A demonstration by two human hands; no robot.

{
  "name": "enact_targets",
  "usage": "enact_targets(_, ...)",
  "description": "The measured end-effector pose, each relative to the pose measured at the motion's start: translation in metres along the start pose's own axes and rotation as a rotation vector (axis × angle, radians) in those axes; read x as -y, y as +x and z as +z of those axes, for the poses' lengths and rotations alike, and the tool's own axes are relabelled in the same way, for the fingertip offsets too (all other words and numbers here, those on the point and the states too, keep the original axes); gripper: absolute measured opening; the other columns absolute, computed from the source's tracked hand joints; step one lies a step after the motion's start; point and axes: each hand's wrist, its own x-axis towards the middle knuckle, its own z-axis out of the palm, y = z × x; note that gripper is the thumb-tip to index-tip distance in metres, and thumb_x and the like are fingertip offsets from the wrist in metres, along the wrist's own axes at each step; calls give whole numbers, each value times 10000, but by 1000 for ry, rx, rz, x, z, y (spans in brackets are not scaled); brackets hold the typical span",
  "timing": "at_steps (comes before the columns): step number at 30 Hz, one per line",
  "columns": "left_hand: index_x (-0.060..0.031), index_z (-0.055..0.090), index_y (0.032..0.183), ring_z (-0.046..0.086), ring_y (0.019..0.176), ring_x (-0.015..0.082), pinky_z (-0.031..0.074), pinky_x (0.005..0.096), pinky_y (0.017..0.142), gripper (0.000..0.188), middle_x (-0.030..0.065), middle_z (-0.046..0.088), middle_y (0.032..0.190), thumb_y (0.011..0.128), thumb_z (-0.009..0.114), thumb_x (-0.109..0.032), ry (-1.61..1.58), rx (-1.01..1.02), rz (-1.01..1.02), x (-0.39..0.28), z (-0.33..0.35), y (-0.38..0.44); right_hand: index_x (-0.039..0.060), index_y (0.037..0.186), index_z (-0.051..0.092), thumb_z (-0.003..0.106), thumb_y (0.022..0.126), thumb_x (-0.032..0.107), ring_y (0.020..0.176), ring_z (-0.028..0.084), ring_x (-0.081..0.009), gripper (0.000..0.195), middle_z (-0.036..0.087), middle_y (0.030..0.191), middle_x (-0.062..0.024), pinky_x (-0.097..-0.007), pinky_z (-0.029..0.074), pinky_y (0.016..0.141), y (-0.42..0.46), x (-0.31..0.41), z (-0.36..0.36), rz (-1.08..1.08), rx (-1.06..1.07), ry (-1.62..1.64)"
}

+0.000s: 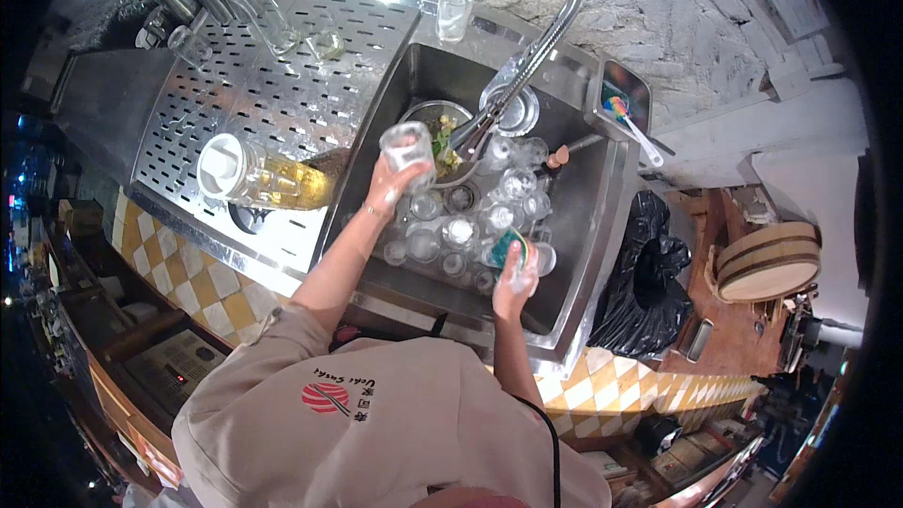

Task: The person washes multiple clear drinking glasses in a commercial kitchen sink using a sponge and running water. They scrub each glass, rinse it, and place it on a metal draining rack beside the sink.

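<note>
My left hand holds a soapy glass tumbler over the left part of the steel sink. In my right hand, lower right over the sink, is a green and yellow scrub sponge; suds cover the fingers. A clear glass lies against that hand; whether it is gripped too is unclear. Many drinking glasses crowd the sink floor between my hands. Behind my left hand sits a round metal strainer or bowl with green leaves and scraps, beneath the spring-hose faucet.
Left of the sink, a perforated steel drainboard bears a lidded pitcher of yellow liquid, a glass carafe and metal cups. A tumbler stands on the back ledge. To the right are a steel container with a brush and a black bin bag.
</note>
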Motion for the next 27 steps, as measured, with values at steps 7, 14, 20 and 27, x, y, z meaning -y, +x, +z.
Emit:
enact_targets(7, 32, 597, 1136, 650, 978, 231, 497, 330, 874, 772, 161, 664, 1080, 525, 910, -320, 507, -69, 437, 1, 82, 165, -16, 1014, 588, 511, 962, 345, 782, 593, -312, 373, 601, 861, -172, -377, 459, 733, 5, -11, -25, 40, -30, -88)
enact_targets(14, -16, 589, 1131, 659, 946, 309, 511, 367, 821, 718, 183, 676, 1014, 512, 893, -217, 657, -147, 509, -4, 142, 230, -27, 1019, 615, 542, 941, 375, 799, 622, -319, 416, 629, 864, -194, -361, 465, 754, 2, 0, -43, 147, -42, -74)
enact_targets(20, 61, 495, 1255, 628, 998, 348, 497, 389, 852, 867, 236, 638, 1074, 557, 898, -257, 712, -187, 622, 25, 136, 267, -25, 1053, 612, 556, 944, 368, 785, 590, -227, 412, 638, 858, -152, -329, 462, 750, 1, 0, -44, 185, -17, -44)
enact_targets(27, 74, 548, 1186, 627, 892, 421, 516, 415, 767, 550, 272, 643, 898, 770, 759, -217, 945, -205, 416, 13, 129, 217, -2, 1019, 611, 543, 942, 397, 752, 557, -221, 412, 606, 821, -124, -335, 456, 712, 0, 4, -35, 103, 6, -29)
